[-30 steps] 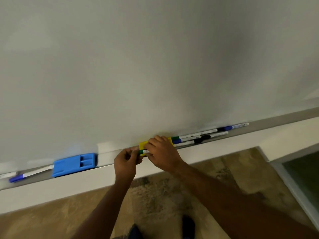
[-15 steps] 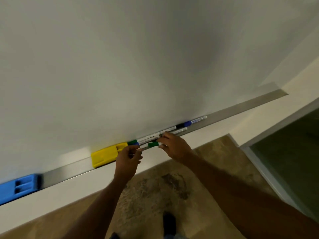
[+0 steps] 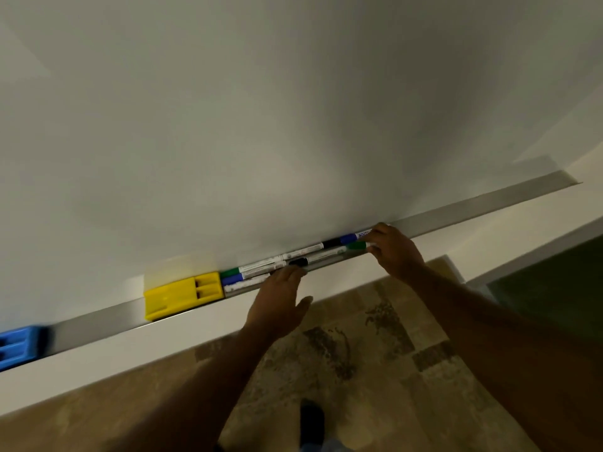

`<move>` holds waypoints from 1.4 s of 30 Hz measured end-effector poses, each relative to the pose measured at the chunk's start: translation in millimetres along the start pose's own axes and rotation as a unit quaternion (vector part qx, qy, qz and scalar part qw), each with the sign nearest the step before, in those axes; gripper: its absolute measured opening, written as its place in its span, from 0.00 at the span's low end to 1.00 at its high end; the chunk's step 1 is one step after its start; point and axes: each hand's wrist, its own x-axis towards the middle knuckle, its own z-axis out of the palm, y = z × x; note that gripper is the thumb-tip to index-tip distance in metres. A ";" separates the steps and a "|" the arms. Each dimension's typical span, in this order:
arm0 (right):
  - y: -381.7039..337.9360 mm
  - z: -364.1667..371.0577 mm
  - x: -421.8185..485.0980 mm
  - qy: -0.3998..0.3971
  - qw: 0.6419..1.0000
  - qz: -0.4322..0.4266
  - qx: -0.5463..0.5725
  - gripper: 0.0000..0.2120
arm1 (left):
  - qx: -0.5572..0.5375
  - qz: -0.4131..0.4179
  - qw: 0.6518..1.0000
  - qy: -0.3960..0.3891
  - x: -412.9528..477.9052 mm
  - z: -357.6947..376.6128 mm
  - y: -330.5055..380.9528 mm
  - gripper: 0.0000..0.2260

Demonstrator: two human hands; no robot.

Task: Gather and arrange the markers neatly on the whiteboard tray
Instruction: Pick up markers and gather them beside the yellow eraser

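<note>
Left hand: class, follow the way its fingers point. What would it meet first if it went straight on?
Probably the black-capped marker lying in the tray: the left hand points its straight fingers up at it. Depth is unclear, so the fingertips may be touching it.

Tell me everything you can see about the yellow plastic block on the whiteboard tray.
The yellow plastic block is boxy, with two oblong slots near its right end. It lies flat on the grey metal tray, its back against the whiteboard. A green marker cap and a blue marker cap seem to abut its right end.
</note>
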 end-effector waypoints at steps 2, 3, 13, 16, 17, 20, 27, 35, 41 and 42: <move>3.9 0.1 5.0 -0.003 1.000 -0.003 -0.009 0.11 | 0.048 0.010 0.998 -0.040 4.5 8.0 10.1 0.32; 5.8 0.1 7.5 -0.006 1.000 -0.010 -0.020 0.11 | 0.071 0.008 0.996 -0.060 6.5 12.1 13.1 0.34; 9.1 2.7 22.4 -0.044 0.992 -0.026 -0.113 0.13 | 0.169 -0.033 0.979 -0.113 14.2 28.1 11.2 0.38; 6.9 4.4 22.7 -0.045 0.992 -0.023 -0.112 0.13 | 0.167 -0.034 0.980 -0.106 15.0 29.0 11.9 0.37; 6.6 4.7 23.0 -0.042 0.993 -0.020 -0.109 0.13 | 0.163 -0.035 0.980 -0.105 15.2 28.9 12.7 0.37; 6.6 3.8 23.1 -0.028 0.995 -0.008 -0.097 0.12 | 0.155 -0.028 0.982 -0.099 14.6 27.5 14.2 0.36; -17.0 9.1 13.0 0.085 0.995 -0.049 -0.027 0.04 | 0.085 -0.029 0.996 -0.022 -8.4 17.2 0.5 0.27; -119.4 35.1 3.7 0.128 0.982 -0.131 0.044 0.02 | 0.050 -0.078 0.993 0.077 -65.0 -13.5 -61.7 0.14; -218.0 62.2 -4.6 0.125 0.971 -0.183 0.095 0.03 | 0.027 -0.112 0.985 0.132 -118.7 -52.4 -120.4 0.11; -233.8 66.8 -6.7 0.124 0.970 -0.185 0.101 0.03 | 0.028 -0.117 0.983 0.136 -127.2 -58.8 -129.6 0.10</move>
